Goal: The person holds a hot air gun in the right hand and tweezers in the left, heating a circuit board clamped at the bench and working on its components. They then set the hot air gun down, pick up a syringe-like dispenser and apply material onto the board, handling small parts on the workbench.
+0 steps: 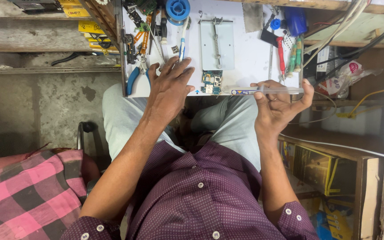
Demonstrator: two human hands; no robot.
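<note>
My hands sit apart at the near edge of the white surface (250, 58): my left hand (170, 89), just left of the frame's centre, lies palm down with fingers spread, gripping nothing, its fingertips near a white-and-blue pen-like tool (182, 42). My right hand (277, 106), right of centre, is closed around a clear syringe (267, 91) held level, its tip pointing left toward the small blue circuit board (212, 82) lying at the surface's edge between my hands. Above the board rests a grey metal holder plate (217, 44). Blue-handled pliers (135, 76) lie beside my left hand; a red screwdriver (281, 55) sits above my right. A blue solder spool (177, 9) is at top centre.
</note>
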